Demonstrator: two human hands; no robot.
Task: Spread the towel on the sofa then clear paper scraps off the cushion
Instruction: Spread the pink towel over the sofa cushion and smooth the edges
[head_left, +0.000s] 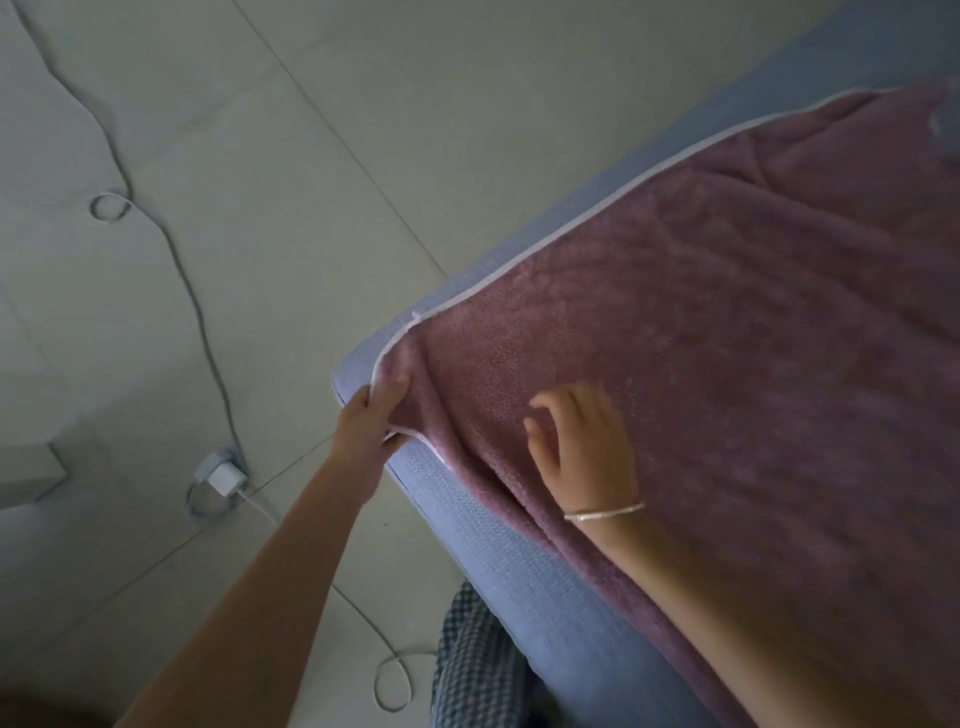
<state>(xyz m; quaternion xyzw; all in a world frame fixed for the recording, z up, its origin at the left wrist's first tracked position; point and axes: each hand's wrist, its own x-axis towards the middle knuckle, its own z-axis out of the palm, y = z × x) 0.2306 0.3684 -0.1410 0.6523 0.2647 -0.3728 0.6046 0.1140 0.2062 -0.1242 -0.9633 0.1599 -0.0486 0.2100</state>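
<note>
From my feed, the left hand (371, 415) is pinched shut on the near left corner of the fluffy mauve-pink towel with a white piped border (727, 338), thumb on top and fingers curled underneath, right at the left corner of the blue-grey woven sofa cushion (498, 561). The right hand (582, 441) sits over the towel a little in from that corner, fingers loosely spread and curved, holding nothing; I think the palm is on the fabric, but motion blur keeps me from being sure. A thin silver bracelet (605, 512) circles that wrist.

I can read no brand, label or writing anywhere.

The towel covers most of the cushion, its white piping running along the far edge, and a strip of bare cushion shows along the near edge. The pile looks plush with soft creases fanning out from the pinched corner.

On the pale tiled floor (260, 156), a grey cable (171, 249) leads to 1 white charger block (223, 478).
</note>
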